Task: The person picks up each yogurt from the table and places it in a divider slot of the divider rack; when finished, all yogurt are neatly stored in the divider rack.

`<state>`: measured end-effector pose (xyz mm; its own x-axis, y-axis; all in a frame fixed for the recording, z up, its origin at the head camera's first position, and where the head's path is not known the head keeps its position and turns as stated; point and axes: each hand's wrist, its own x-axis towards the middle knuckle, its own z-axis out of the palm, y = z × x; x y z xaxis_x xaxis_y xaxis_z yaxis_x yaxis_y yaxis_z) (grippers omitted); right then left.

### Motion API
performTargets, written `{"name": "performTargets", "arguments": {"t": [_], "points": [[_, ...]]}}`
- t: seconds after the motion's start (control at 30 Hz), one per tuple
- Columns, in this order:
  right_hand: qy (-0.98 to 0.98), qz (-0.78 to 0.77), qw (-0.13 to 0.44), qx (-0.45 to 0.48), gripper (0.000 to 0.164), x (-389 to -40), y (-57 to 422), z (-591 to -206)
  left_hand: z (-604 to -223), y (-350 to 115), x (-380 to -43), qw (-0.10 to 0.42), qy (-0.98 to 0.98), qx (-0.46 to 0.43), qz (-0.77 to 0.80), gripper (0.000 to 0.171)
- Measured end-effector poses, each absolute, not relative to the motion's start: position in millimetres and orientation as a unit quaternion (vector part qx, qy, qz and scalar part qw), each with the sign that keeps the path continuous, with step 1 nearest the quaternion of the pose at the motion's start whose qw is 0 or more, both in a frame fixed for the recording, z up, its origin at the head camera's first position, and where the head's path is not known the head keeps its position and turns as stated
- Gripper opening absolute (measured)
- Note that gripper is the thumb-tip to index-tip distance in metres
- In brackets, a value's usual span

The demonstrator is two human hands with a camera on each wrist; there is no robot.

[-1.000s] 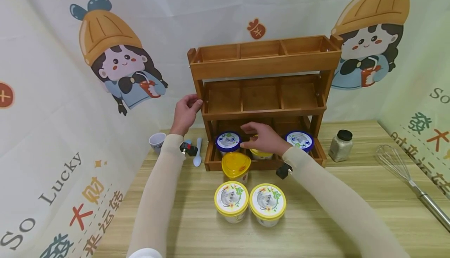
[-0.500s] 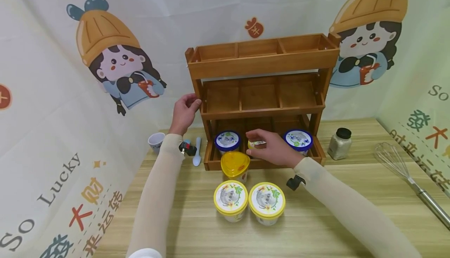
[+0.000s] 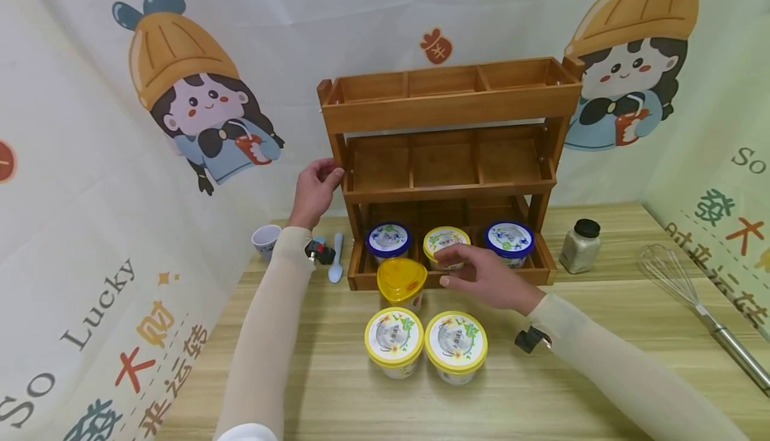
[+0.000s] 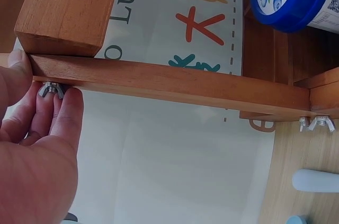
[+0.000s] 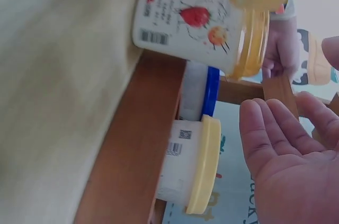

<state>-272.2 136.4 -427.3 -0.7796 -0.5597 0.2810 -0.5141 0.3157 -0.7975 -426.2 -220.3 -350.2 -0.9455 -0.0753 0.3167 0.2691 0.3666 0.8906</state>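
My left hand (image 3: 315, 190) grips the left side of a wooden three-tier rack (image 3: 445, 117). In the left wrist view its thumb and fingers pinch the post (image 4: 175, 82) beside a wing nut (image 4: 51, 88). With relaxed fingers and nothing held, my right hand (image 3: 487, 279) hovers in front of a yellow-lidded tub (image 3: 445, 235) in the bottom tier's middle compartment. Blue-lidded tubs, one left (image 3: 388, 238) and one right (image 3: 510, 236), flank it. Before the rack stand a tub with a rounded-triangular yellow lid (image 3: 402, 280) and two round yellow-lidded tubs, left (image 3: 394, 335) and right (image 3: 456, 339).
Right of the rack are a black-capped jar (image 3: 581, 247) and a whisk (image 3: 700, 304). A small cup (image 3: 266, 239) and a pale blue spoon (image 3: 337, 260) lie to its left. Printed cloth (image 3: 361, 27) hangs behind and at both sides.
My right hand has drawn back from the middle compartment, toward the right and nearer me, uncovering the yellow-lidded tub there. The left hand keeps its place on the rack.
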Motion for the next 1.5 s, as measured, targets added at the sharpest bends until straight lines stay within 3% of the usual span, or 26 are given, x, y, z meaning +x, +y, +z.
{"name": "performTargets", "arguments": {"t": [0.5,1.03,1.3,1.5], "points": [[0.816,-0.454,0.048,-0.354,0.044,-242.1,155.0,-446.7,-350.8,-220.3,-426.6,0.153,-0.814,-0.053,-0.558,0.047],[0.793,-0.451,0.147,-0.383,0.095,-222.5,172.5,-465.1,-352.7,-220.8,-427.3,0.155,-0.812,-0.051,-0.561,0.047],[0.798,-0.442,0.168,-0.375,0.101,-218.1,171.9,-467.7,-351.1,-220.9,-423.9,0.153,-0.813,-0.052,-0.559,0.047],[0.805,-0.432,0.153,-0.376,0.1,-218.8,172.5,-469.4,-349.6,-219.1,-425.4,0.155,-0.81,-0.051,-0.563,0.047]]}}
